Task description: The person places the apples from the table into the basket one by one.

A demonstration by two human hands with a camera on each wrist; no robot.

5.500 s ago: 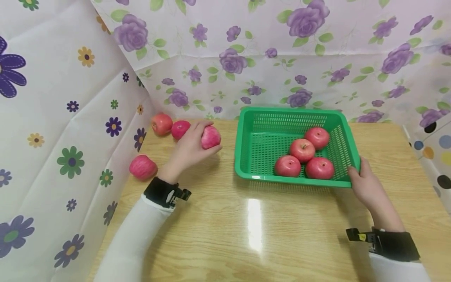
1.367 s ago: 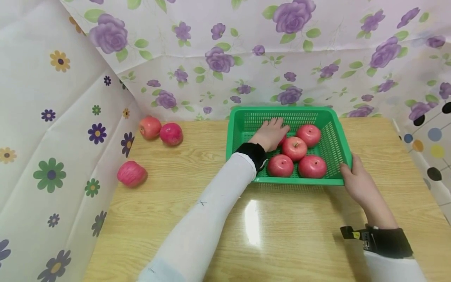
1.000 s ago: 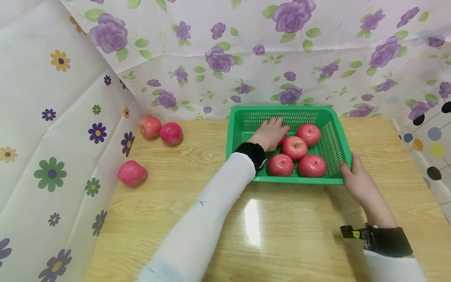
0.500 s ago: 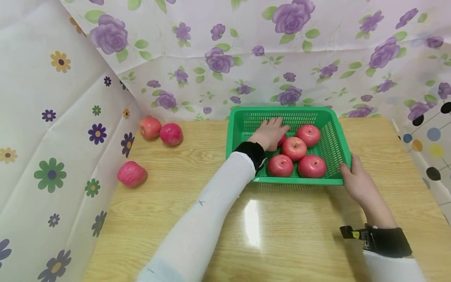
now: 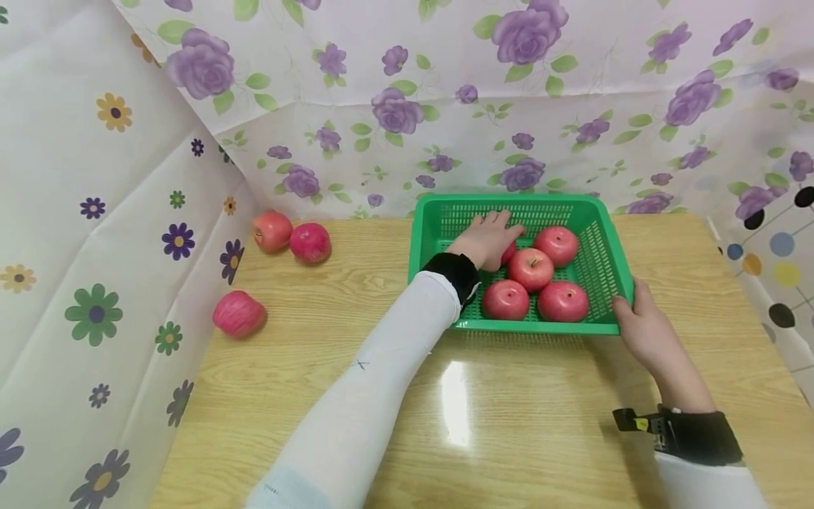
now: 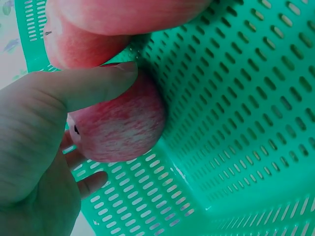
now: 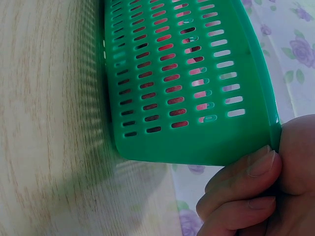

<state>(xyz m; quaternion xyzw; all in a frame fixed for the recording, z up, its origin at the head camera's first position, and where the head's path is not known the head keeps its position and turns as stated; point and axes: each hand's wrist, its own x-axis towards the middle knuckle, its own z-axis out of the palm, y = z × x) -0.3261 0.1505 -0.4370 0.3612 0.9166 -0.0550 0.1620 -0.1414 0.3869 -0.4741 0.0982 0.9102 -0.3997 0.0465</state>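
Note:
My left hand [image 5: 485,242] is inside the green basket [image 5: 540,327] and grips a red apple [image 6: 123,130]. In the left wrist view the thumb lies across the top of this apple, with fingertips showing past its far side. In the head view the hand hides most of it. Several other red apples [image 5: 531,269] sit to the right of it in the basket. At the basket's near right corner my right hand [image 5: 650,331] holds the rim, its fingers [image 7: 241,177] bent under the edge in the right wrist view.
Outside the basket, three apples lie at the table's left: two side by side, a paler one [image 5: 272,231] and a deep red one [image 5: 310,243], and one nearer [image 5: 239,314]. Flowered sheets [image 5: 394,162] wall the back and left of the wooden table [image 5: 356,283].
Since the oldest frame, my left hand has carried an apple from the table at the left into the basket. Over the last second or so, both hands stay nearly still.

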